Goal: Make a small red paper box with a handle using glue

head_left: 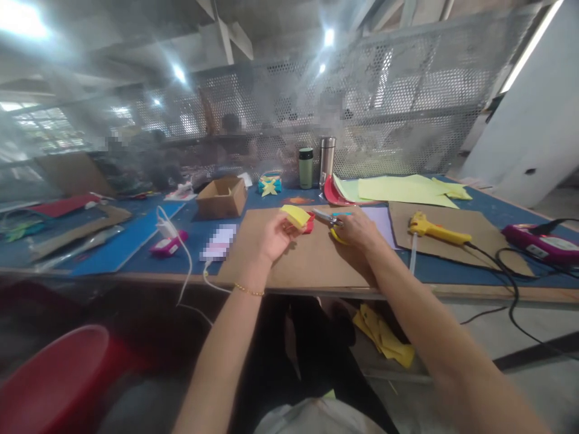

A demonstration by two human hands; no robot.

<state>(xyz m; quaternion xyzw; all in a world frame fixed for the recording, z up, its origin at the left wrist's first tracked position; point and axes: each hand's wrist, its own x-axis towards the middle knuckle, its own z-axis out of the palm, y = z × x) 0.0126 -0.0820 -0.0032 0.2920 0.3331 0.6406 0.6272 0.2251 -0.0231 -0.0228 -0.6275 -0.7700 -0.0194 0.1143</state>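
Observation:
Over the cardboard sheet [253,259], my left hand [275,236] pinches a small yellow piece [296,214] that looks like felt or paper. A red piece [310,223] shows just behind it; whether my fingers touch it I cannot tell. My right hand [357,228] grips scissors [324,217] with yellow handles, the blades pointing left toward the yellow piece but apart from it. Beneath and beyond my right hand lies a lilac sheet [383,224], partly covered by the hand.
A yellow glue gun [438,231] lies on cardboard at the right, its black cord trailing to a purple device [540,244]. Farther back stand an open cardboard box [221,199], a green tumbler [306,169] and a steel flask [327,158]. Pale yellow sheets [402,189] lie back right.

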